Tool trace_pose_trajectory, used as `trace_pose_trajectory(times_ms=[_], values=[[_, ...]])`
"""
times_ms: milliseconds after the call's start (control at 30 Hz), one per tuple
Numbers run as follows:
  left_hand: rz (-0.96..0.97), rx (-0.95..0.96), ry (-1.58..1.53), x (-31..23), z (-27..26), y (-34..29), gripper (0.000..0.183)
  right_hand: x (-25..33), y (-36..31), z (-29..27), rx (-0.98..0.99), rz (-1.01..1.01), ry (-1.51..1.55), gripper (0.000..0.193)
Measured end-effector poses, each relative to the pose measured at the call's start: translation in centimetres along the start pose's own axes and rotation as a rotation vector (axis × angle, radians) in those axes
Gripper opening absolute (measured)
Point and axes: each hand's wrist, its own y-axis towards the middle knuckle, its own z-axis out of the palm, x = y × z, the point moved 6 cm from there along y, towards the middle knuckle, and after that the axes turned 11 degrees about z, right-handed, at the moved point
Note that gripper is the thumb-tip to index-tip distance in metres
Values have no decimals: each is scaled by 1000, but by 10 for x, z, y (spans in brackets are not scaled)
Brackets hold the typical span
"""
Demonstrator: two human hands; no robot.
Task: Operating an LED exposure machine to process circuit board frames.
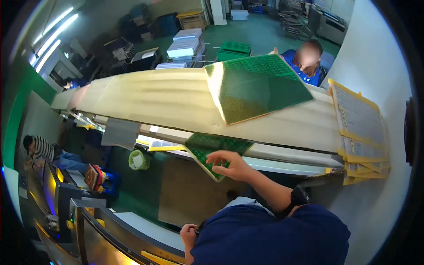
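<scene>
The grip of the left hand [189, 235] cannot be told; fingers parted, the right hand [232, 167] is seen over the lower green panel [214, 145]. At one o'clock, the upper green panel [263, 90] is borne by the cream table [145, 95]; at eleven, white stacks [184, 44] by green floor [258, 33]

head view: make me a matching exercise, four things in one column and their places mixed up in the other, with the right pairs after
Things
1. right hand
2. upper green panel
3. bin
4. yellow-edged frames

Places
A. on the green floor
B. beside the white wall, at right
C. overlapping the lower green panel in view
D. on the cream belt

Pairs: 1-C, 2-D, 3-A, 4-B
</scene>
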Motion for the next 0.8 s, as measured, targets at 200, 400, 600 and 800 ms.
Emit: trace_pose_trajectory(times_ms=[200, 400, 600, 800], values=[[168, 19, 45, -3, -1, 9, 20, 71, 53, -53, -614, -354, -1090, 60], [130, -76, -304, -22, -2, 63, 26, 54, 30, -17, -595, -389, -1195, 43], [-201, -9, -1310, -94, -13, 134, 32, 52, -52, 20, -169, -659, -937, 35], [-158, 12, -1471, -162, -59, 158, 48, 46, -87, -12, -92, -646, -889, 30]])
